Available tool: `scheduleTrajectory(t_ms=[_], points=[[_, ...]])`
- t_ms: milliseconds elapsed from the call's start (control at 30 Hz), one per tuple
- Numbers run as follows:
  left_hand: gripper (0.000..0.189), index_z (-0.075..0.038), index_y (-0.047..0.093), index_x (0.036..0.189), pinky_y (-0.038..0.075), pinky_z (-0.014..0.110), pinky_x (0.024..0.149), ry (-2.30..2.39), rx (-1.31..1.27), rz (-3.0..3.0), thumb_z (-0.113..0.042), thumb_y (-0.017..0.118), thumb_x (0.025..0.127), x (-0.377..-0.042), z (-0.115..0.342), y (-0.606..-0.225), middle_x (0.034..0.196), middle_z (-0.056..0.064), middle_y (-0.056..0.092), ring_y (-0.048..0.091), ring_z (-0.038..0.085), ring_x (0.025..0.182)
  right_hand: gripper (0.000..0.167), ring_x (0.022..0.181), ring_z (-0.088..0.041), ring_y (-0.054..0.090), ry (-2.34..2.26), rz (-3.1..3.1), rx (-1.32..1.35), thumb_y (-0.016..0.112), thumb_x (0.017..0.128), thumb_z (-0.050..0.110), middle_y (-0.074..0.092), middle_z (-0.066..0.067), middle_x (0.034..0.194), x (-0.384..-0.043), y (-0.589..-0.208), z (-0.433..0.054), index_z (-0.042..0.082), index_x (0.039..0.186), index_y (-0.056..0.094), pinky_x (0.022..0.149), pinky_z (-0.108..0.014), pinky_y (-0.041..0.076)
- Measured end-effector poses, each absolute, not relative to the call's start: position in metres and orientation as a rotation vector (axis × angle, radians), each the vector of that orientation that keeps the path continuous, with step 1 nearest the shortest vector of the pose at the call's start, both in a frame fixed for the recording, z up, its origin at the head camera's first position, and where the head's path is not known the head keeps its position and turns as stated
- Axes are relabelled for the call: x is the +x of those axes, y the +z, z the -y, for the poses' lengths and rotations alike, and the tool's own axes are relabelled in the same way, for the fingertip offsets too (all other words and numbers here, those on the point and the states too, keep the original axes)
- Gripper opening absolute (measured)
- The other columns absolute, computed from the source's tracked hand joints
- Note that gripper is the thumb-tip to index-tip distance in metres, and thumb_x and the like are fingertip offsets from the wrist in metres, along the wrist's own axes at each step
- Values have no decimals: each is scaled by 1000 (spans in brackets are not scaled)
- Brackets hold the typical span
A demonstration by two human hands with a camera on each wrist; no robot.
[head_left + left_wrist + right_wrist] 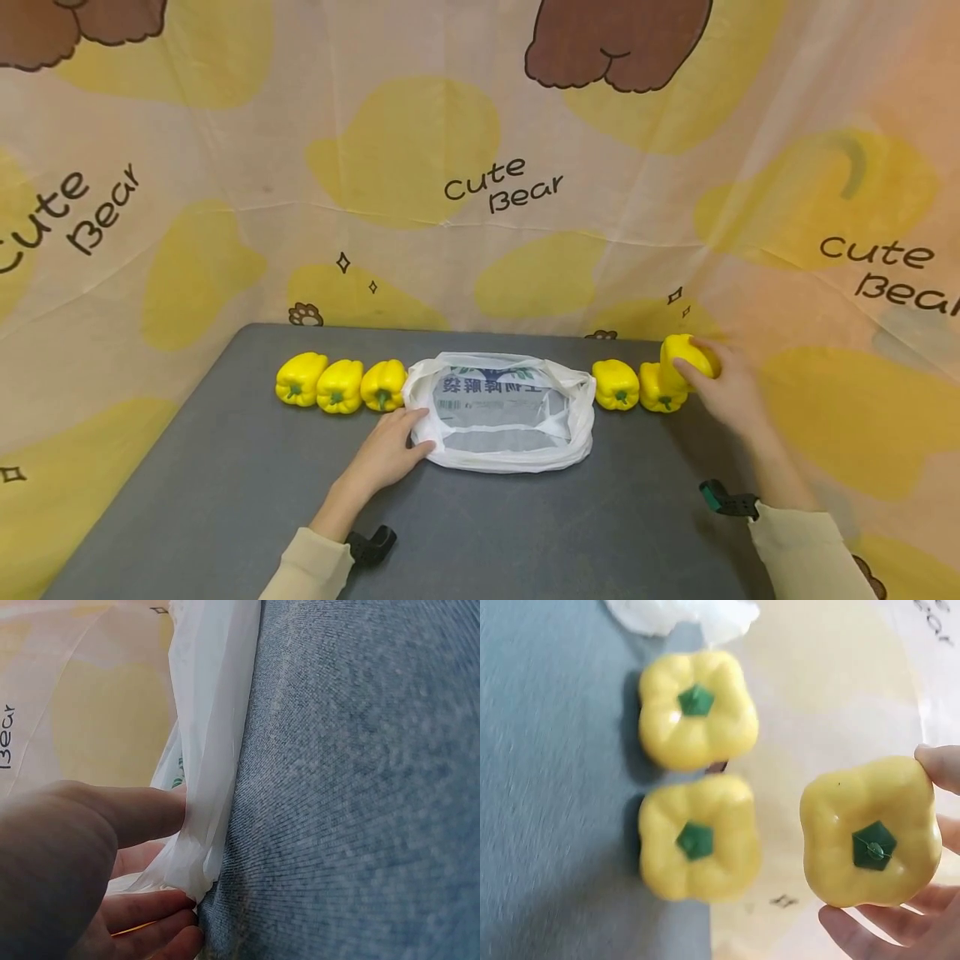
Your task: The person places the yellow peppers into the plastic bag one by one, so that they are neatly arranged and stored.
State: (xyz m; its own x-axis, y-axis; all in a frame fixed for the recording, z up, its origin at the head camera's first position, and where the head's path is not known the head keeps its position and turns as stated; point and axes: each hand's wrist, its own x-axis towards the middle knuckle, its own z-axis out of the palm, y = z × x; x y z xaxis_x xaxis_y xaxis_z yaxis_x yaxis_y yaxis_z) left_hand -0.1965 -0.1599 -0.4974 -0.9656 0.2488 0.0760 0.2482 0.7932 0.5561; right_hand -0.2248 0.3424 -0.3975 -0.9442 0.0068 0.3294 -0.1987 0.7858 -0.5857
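Observation:
A white plastic bag (506, 460) with a rolled-down rim lies mouth up on the grey table. My left hand (390, 450) holds its left rim, thumb and fingers about the folded plastic (214, 750) in the left wrist view. At the right, my right hand (723, 383) grips a yellow bell pepper (684, 360) between thumb and fingers, raised off the table. Its green stem end (874, 846) faces the right wrist camera. Below and left of it, two more yellow peppers (615, 385) (697, 838) sit on the table beside the bag.
Left of the bag stands a row of three yellow peppers (340, 387), the nearest close against its rim. Printed cloth walls (405, 167) rise behind the table (247, 492) and along both sides.

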Motion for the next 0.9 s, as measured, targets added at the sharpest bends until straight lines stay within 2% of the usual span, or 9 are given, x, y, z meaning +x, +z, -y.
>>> scheduleTrajectory(t_ms=[133,433,567,900], points=[[54,-1,58,141,39,54,111,907,401,-2969,-24,73,94,-196,160,-498,140,21,56,49,38,130,63,129,-54,43,904,2681,164,62,101,42,48,-33,143,-223,-392,-327,-4,143,51,99,-69,35],[55,-1,57,142,38,55,111,922,391,-2961,-23,72,94,-195,161,-495,142,21,55,48,39,131,62,130,-53,40,1016,2657,214,64,100,41,45,-32,145,-224,-388,-294,-1,144,52,99,-70,35],[55,-1,56,142,38,55,111,919,388,-2958,-24,72,95,-194,162,-495,142,21,54,47,39,132,62,127,-50,43,1025,2670,194,63,100,44,45,-30,144,-226,-392,-282,1,144,53,97,-66,37],[56,-2,56,143,38,54,112,937,394,-2950,-24,72,94,-197,161,-499,142,20,55,48,38,132,58,118,-44,49,1054,2645,242,66,98,41,49,-26,139,-230,-400,-257,3,141,56,91,-56,42]])
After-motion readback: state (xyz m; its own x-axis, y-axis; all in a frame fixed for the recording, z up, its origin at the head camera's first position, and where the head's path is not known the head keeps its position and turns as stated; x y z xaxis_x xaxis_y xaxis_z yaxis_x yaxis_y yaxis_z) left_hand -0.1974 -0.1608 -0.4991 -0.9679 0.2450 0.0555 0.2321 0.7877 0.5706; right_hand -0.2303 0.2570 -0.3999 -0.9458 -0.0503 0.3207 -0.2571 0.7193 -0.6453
